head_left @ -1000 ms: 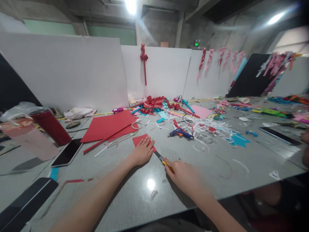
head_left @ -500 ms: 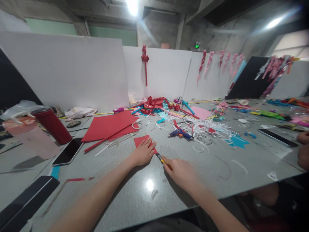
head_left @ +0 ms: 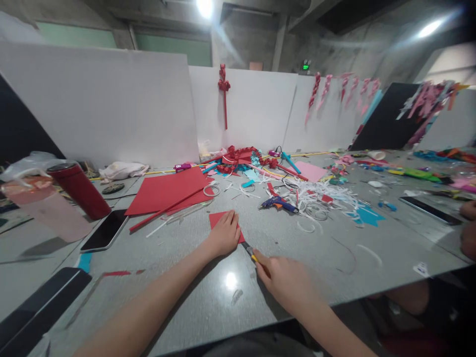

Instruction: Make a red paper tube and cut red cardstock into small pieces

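A small piece of red paper [head_left: 217,218] lies on the grey table in front of me. My left hand [head_left: 225,233] rests on it with the fingers laid flat, covering much of the sheet. In my right hand [head_left: 280,275] is a yellow and black utility knife [head_left: 250,251], gripped by its handle. The blade end reaches the paper's lower right edge, close to my left fingertips. Whether the blade is in the paper, I cannot tell.
A large red sheet [head_left: 163,191] with a red stick lies behind. A blue glue gun [head_left: 279,204] sits by shredded white paper strips [head_left: 323,198]. At left stand a red tumbler [head_left: 80,191] and a pink bottle [head_left: 48,210], near a phone [head_left: 105,230]. Another person's hand [head_left: 467,210] shows at right.
My right hand and the knife have moved slightly down and to the right. My left hand stays on the red paper, shifted a little lower in view.
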Tool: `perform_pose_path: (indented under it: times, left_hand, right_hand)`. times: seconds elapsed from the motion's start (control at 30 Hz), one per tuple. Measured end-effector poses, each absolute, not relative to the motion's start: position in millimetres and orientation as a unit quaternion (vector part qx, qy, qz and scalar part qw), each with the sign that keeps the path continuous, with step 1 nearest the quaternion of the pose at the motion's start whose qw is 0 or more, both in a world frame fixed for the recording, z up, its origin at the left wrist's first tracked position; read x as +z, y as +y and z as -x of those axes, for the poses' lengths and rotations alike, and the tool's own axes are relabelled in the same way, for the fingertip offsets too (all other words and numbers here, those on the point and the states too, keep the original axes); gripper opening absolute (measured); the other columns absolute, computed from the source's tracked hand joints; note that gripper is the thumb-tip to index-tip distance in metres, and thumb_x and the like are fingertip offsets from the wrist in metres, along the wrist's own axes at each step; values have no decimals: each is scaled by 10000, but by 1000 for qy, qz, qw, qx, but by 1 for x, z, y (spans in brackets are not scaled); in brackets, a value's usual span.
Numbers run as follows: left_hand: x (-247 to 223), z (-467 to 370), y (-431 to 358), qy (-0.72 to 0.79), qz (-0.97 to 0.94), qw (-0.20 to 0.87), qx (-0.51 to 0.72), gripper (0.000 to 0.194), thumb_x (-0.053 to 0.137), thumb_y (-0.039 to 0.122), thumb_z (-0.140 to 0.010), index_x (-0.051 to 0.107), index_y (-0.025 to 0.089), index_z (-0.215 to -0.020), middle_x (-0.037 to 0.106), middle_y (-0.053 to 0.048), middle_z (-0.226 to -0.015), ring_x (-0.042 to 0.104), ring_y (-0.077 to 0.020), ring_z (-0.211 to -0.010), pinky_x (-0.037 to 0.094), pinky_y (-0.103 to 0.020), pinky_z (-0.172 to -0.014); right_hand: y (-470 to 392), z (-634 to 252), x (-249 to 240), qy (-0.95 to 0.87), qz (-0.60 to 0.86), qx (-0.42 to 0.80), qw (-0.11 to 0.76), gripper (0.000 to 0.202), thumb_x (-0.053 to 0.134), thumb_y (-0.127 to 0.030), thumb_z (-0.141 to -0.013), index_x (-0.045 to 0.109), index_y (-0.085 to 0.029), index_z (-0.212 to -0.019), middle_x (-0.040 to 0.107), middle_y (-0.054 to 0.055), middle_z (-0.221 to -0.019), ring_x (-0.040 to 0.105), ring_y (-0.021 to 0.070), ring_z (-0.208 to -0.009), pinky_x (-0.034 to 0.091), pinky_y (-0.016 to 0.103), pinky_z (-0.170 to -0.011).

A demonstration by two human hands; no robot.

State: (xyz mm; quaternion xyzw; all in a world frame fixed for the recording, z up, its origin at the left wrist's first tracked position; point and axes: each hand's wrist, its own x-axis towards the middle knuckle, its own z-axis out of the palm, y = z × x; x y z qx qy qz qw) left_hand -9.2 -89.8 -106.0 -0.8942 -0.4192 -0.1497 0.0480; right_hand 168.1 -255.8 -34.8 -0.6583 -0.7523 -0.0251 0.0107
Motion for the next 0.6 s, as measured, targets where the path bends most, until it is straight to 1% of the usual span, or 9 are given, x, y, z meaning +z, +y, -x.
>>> perform_pose_path:
  times: [0.1,0.3,0.4,0.6]
  left_hand:
    - [-106,10,-90,-433,893,36,-119,605,297,334,-1075,398,-12,-1560,359,-257,-1655,299,-334,-1570,259,-471,-1283]
    - [-98,14,-93,-451,886,8,-109,627,315,397,-1068,375,88,-1610,290,-225,-1692,224,-370,-1590,248,-533,-1274]
    - [-97,16,-93,-449,887,-3,-109,646,316,415,-1066,361,78,-1614,262,-226,-1701,208,-364,-1595,230,-524,-1282]
    - [-96,15,-93,-449,888,-11,-94,676,306,421,-1062,319,41,-1621,233,-234,-1708,186,-352,-1601,201,-495,-1292]
  right_hand:
    - [-253,-169,-35,-756,654,-16,7,371,451,-392,-1076,638,-369,-1395,795,43,-835,775,242,-721,317,270,-528]
    - [-253,-172,-35,-754,656,5,10,383,456,-395,-1075,622,-360,-1418,796,57,-862,770,218,-738,354,262,-555]
    - [-256,-174,-34,-751,660,12,11,380,447,-396,-1078,623,-362,-1412,796,58,-859,770,217,-739,361,258,-558]
    - [-249,-174,-27,-755,655,-6,-6,366,439,-436,-1078,643,-404,-1380,799,60,-861,772,234,-727,377,252,-570]
